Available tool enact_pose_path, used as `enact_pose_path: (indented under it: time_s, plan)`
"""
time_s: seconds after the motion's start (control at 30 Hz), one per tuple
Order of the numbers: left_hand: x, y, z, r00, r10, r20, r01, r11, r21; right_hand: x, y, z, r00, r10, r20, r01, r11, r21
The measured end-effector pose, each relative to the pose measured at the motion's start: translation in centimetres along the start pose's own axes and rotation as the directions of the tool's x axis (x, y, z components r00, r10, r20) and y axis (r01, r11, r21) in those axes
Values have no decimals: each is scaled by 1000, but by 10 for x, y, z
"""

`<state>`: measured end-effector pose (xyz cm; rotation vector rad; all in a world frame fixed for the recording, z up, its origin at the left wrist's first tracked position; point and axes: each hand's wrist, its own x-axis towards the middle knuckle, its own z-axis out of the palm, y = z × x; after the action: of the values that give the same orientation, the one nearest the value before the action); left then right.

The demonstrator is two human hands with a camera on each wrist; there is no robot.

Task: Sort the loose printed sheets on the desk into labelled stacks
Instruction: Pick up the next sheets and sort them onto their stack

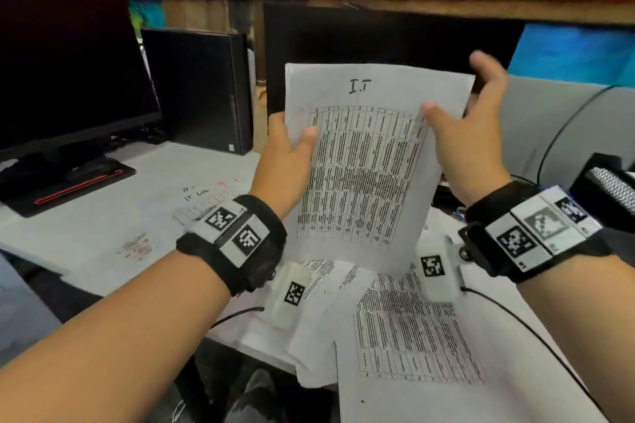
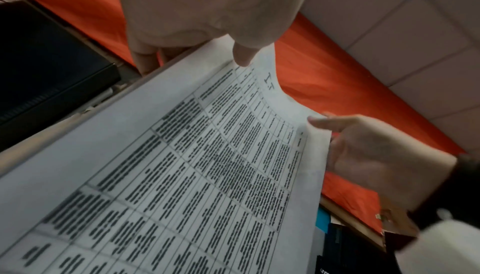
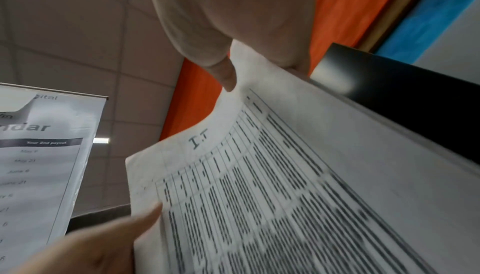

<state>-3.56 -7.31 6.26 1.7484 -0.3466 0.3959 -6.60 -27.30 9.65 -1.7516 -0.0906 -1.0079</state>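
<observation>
- Far left on the desk [image 1: 103, 216]: a sheet marked "IT LOG" [image 1: 202, 204] lay flat, left of and below both your hands, probably the IT stack; the writing was faint, so take that as a guess.
- Your left hand [image 1: 287, 151] pinched the left edge of the raised sheet [image 1: 364, 165], thumb on the printed face, fingers behind it.
- That sheet stood nearly upright in front of you, long axis running top to bottom, "I.T" written at its top edge, bottom edge hanging just above the loose pile.
- Your right hand [image 1: 470, 134] was at the sheet's right edge, thumb on the face; the other fingers were spread and mostly straight behind the upper corner, so more a light steadying hold than a firm grip.
- Loose sheets [image 1: 412, 336] lay overlapped on the desk under and between your wrists, still unsorted.
- Judgement: the drop spot lay to the left, so your left hand was nearer; the sheet needed tipping flat and carrying leftward.
</observation>
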Motion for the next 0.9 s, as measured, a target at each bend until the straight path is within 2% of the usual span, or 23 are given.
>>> enact_pose_path:
  time_s: [0.07,0.13,0.23,0.37,0.43,0.5,0.57,0.67,0.73,0.9]
  plan:
    - [0,-10,1,999,-42,8,42,998,-47,11,-11,1,992,-119,28,121,990,-76]
    - [-1,-23,2,995,-100,14,101,991,-83,20,-13,3,985,-139,106,160,962,-222]
    - [-4,-41,4,982,-187,40,190,977,-96,25,0,5,995,-47,87,69,961,-267]
    - [-8,-55,11,969,-245,14,245,965,-99,20,4,3,999,-33,-21,31,993,-113]
    - [-8,-57,15,967,-252,-31,247,962,-115,18,9,1,997,32,-71,-35,999,-30]
    - [-9,-58,18,966,-252,-62,242,961,-134,11,22,-1,984,175,-41,-175,985,7]
    - [-9,-58,19,968,-245,-64,233,960,-155,-4,41,-3,947,318,42,-318,948,-4]
    - [-10,-57,23,971,-238,-22,232,959,-163,-37,67,0,887,443,132,-436,897,-77]
    - [-12,-56,27,972,-234,8,233,962,-146,-52,76,1,873,467,143,-462,884,-64]
    - [-17,-50,38,978,-210,8,210,974,-82,-58,75,-2,886,453,102,-450,892,-52]
